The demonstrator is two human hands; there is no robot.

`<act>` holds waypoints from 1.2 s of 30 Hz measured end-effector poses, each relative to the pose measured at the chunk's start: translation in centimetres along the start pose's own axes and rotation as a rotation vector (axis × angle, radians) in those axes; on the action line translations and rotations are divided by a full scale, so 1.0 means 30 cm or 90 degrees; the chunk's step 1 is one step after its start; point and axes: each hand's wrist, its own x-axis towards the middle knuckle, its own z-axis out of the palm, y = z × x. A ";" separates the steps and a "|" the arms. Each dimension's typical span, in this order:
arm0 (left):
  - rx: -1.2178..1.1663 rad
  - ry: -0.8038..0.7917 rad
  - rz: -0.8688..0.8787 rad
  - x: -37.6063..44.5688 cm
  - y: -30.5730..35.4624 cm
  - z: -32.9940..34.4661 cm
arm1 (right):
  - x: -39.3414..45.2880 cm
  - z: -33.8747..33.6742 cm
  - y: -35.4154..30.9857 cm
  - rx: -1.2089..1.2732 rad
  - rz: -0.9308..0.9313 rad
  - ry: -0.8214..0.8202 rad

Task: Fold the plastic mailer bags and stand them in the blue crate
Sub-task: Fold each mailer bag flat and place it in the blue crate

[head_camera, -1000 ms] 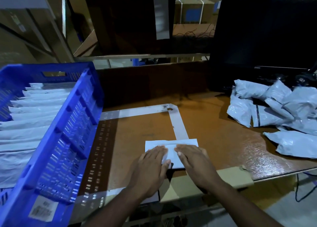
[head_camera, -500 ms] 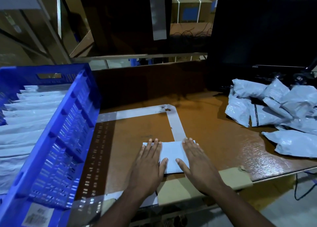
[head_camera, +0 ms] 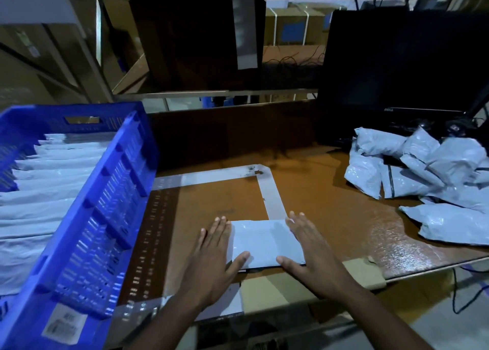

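Head view: worktop seen from above, folded mailer taken as landmark.
Folded mailer (head_camera: 264, 241): flat grey-white rectangle near the front edge of the brown table (head_camera: 330, 191); far edge overlapping the lower end of a tape outline (head_camera: 272, 196).
Left hand (head_camera: 211, 259): flat, fingers straight and together, pressing the left end of the folded mailer; thumb spread across its near edge; nothing gripped.
Right hand (head_camera: 312, 254): flat, fingers straight, pressing the right end of the folded mailer; thumb along its near edge, pointing toward the left thumb; nothing gripped.
Blue crate (head_camera: 105, 217): well left of the folded mailer, slatted wall facing it; barcode label on the near corner.
Stored mailers (head_camera: 47, 191): row of folded grey-white bags on edge inside the blue crate, one behind another, filling most of its visible length.
Loose mailers (head_camera: 423, 175): crumpled unfolded heap well right of and beyond the folded mailer, on the table; one bag (head_camera: 455, 222) lying nearer the front edge, apart from the rest.
Monitor (head_camera: 402, 64): dark screen behind the loose heap, far right of the folded mailer.
Cardboard patch (head_camera: 357, 273): taped over the table's front edge, just right of and nearer than the folded mailer, under the right wrist.
Cartons (head_camera: 291, 27): strapped brown boxes far beyond the folded mailer, on a rear shelf.
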 end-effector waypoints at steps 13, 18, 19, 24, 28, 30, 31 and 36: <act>-0.264 0.259 0.028 0.002 0.013 -0.156 | -0.004 -0.129 -0.093 0.194 0.032 0.142; -0.415 0.228 -0.066 0.079 0.030 -0.189 | 0.137 -0.159 -0.107 0.134 0.125 0.238; -0.388 0.215 -0.087 0.093 0.024 -0.175 | 0.161 -0.146 -0.098 0.107 0.146 0.220; -0.117 0.167 -0.140 0.097 0.000 -0.100 | 0.185 -0.060 -0.070 -0.177 0.140 0.120; -0.069 0.162 -0.023 0.076 0.060 -0.091 | 0.156 -0.003 -0.129 -0.173 0.017 0.116; -0.028 0.061 0.051 0.082 0.096 -0.076 | 0.136 0.055 -0.148 -0.205 -0.039 0.081; 0.011 0.023 0.091 0.084 0.103 -0.059 | 0.121 0.089 -0.146 -0.221 -0.047 0.060; 0.096 -0.042 0.129 0.073 0.073 0.022 | 0.078 0.145 -0.111 -0.240 -0.010 0.059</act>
